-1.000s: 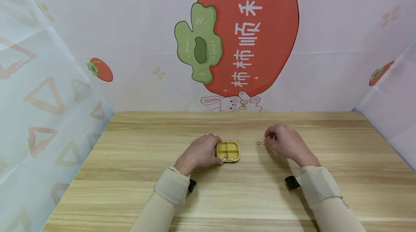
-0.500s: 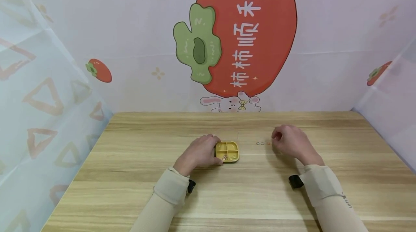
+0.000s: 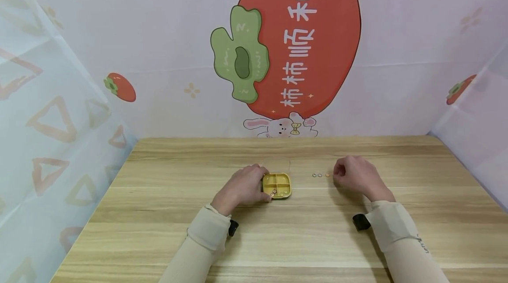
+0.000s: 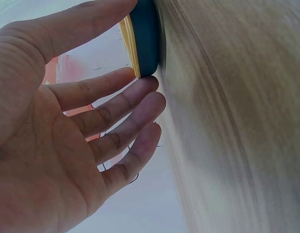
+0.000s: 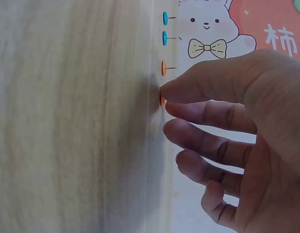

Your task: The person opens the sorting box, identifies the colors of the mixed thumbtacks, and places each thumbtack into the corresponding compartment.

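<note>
My left hand (image 3: 243, 186) holds a small yellow four-compartment box (image 3: 283, 179) on the table, thumb at its near side and index finger at its far side. Several thumbtacks (image 3: 274, 191) lie in the two near compartments. In the left wrist view the box's outer shell (image 4: 146, 41) is dark teal. Farther right, my right hand (image 3: 359, 178) pinches an orange thumbtack (image 5: 162, 101) at the tabletop between thumb and index finger, mostly covering it. Beside it, in a row, stand another orange thumbtack (image 5: 163, 68) and two blue thumbtacks (image 5: 164, 38), points up.
The wooden table (image 3: 301, 239) meets a white printed backdrop (image 3: 166, 98) at its far edge. Patterned side panels (image 3: 51, 142) flank it left and right. A thin, faint clear outline (image 3: 289, 166) lies behind the box; its kind is unclear.
My right hand has shifted right and slightly nearer, away from the blue thumbtacks, and an orange thumbtack shows beside them. My left hand has stayed at the box.
</note>
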Available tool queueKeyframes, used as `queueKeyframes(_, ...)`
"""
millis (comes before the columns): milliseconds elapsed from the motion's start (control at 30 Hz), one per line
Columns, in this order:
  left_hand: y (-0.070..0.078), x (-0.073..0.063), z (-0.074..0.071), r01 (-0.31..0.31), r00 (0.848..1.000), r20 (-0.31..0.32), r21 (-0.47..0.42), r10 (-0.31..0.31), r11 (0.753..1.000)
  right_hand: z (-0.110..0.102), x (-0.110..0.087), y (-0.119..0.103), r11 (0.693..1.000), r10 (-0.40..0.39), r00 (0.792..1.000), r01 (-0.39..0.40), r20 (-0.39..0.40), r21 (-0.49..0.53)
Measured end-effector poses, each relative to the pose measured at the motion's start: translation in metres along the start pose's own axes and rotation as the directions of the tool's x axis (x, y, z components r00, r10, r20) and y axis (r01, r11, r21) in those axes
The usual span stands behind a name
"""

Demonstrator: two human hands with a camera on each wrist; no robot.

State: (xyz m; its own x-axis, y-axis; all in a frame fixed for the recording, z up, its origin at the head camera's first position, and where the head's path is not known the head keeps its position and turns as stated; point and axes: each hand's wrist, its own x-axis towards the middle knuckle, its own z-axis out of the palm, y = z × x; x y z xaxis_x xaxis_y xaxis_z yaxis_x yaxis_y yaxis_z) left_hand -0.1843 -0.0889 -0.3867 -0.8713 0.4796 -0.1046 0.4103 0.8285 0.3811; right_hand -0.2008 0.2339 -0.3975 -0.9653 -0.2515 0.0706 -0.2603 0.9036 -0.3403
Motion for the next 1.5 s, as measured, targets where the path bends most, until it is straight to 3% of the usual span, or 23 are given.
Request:
queueKeyframes(767,-0.001,-0.001,0.000,-0.002,1.000,-0.002,0.012,0.002,1.000,-0.001,0.000,-0.003,1.000,-0.003,1.000,0.004,-0.015,0.002)
queueKeyframes(1133,-0.001,-0.001,0.000,-0.007,1.000,-0.003,0.012,0.007,1.000,-0.001,0.002,-0.031,0.993,-0.108,0.991,0.110,-0.074,0.035)
queueKeyframes(1500,0.000,0.000,0.000,-0.009,1.000,-0.001,0.006,0.009,1.000,0.010,0.004,-0.052,0.986,-0.150,0.985,0.155,-0.081,0.062)
